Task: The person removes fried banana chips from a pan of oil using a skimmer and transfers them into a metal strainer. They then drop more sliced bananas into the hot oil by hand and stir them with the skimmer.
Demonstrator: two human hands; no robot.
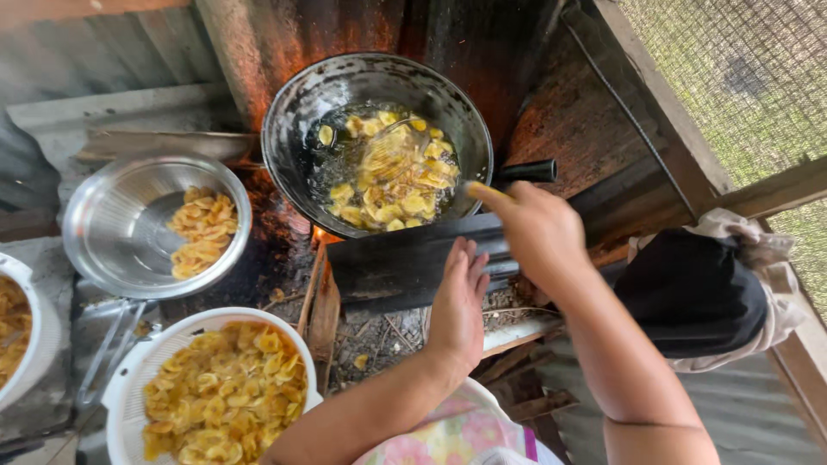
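Note:
A black wok of hot oil sits over a fire, with yellow banana chips frying in it. My right hand grips the yellow handle of a wire skimmer whose mesh head lies among the chips. My left hand rests flat, fingers together, on the dark metal sheet in front of the wok and holds nothing.
A steel bowl with a few fried chips stands at left. A white colander full of chips sits at the lower left, another white bowl at the far left edge. Firewood feeds the flames. Dark cloth lies right.

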